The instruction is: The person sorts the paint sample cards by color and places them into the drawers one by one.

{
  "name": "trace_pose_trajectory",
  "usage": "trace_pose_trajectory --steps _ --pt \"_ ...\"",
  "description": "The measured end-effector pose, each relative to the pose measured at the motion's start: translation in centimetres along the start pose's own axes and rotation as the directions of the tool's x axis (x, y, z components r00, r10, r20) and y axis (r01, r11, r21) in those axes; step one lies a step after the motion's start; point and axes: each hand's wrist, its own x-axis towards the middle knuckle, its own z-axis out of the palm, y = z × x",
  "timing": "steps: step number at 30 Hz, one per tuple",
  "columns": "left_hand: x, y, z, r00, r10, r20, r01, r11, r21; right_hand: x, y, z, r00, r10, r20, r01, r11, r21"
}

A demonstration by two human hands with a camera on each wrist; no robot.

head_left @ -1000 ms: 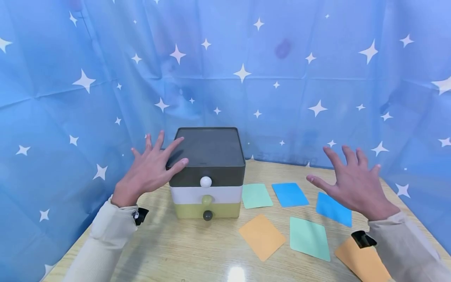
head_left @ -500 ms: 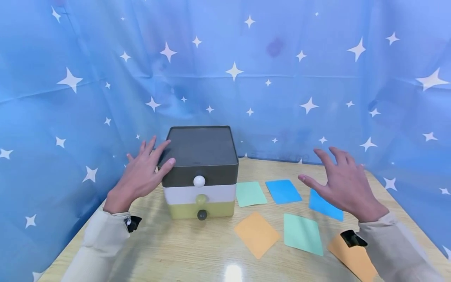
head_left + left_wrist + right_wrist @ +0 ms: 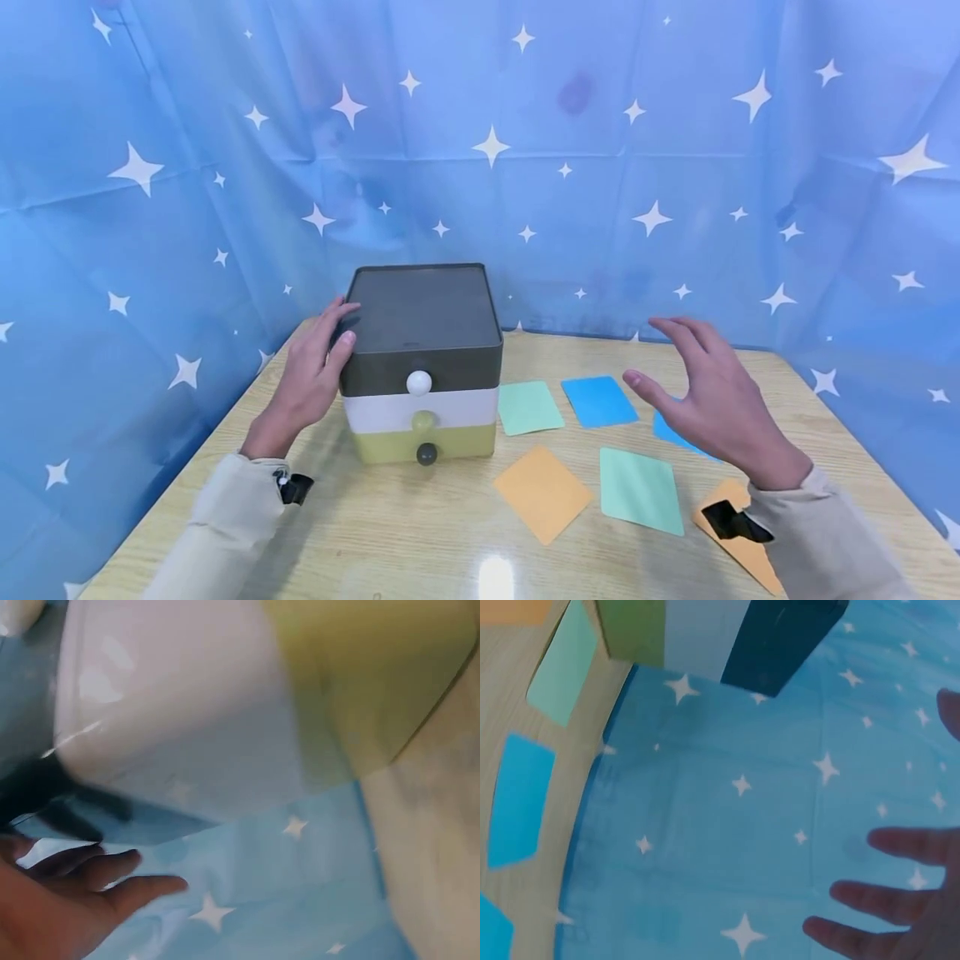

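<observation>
Your left hand (image 3: 307, 375) is spread along the left side of the three-tier drawer box (image 3: 422, 362), its thumb and forefinger at the upper edge of the dark grey tier; you may be touching it, but I cannot tell. Your right hand (image 3: 716, 400) hangs above the table (image 3: 390, 533), fingers loosely spread and pinching nothing. The box stands upright left of centre, its white knob (image 3: 419, 383), olive knob (image 3: 423, 420) and black knob (image 3: 426, 454) facing you.

A sideways push from your left hand alone could slide the box onto the near mint sheet (image 3: 531, 408) just beside it, since nothing braces its right side. If the tiers are only stacked, a high push might shift the top one. Your right sleeve (image 3: 817, 542) reaches over the half-hidden orange sheet (image 3: 750, 560), so a low sweep could drag it; the partly covered blue sheet (image 3: 665, 430) risks the same from your palm.
</observation>
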Motion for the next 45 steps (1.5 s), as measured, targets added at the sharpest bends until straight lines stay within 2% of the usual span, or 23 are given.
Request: trace_pose_trajectory --steps 4,10,22,29,36,45 --pt "-0.4 -0.6 1.4 0.995 -0.008 -0.096 -0.006 0.99 -0.144 -0.2 -0.5 0.8 1.0 0.002 0.006 -0.003 0.997 0.082" --pt "-1.0 -0.9 2.1 0.989 -0.047 -0.139 0.012 0.97 -0.244 -0.7 -1.3 1.8 0.999 0.016 0.039 -0.022 0.987 0.158" --pt "-1.0 -0.4 2.5 0.983 -0.092 -0.161 0.038 0.95 -0.311 -1.6 -3.7 4.0 0.992 0.038 0.124 -0.072 0.959 0.274" --pt "-1.2 -0.5 2.6 0.981 -0.104 -0.166 0.04 0.936 -0.35 -1.7 -5.6 6.1 0.983 0.024 0.183 -0.093 0.922 0.377" --pt "-1.2 -0.6 2.8 0.981 -0.112 -0.157 0.046 0.927 -0.373 -1.7 -6.8 7.5 0.982 -0.003 0.186 -0.083 0.888 0.452" --pt "-1.2 -0.6 2.6 0.981 -0.127 -0.146 0.063 0.923 -0.38 -1.7 -7.8 8.4 0.962 0.004 0.273 -0.151 0.841 0.52"
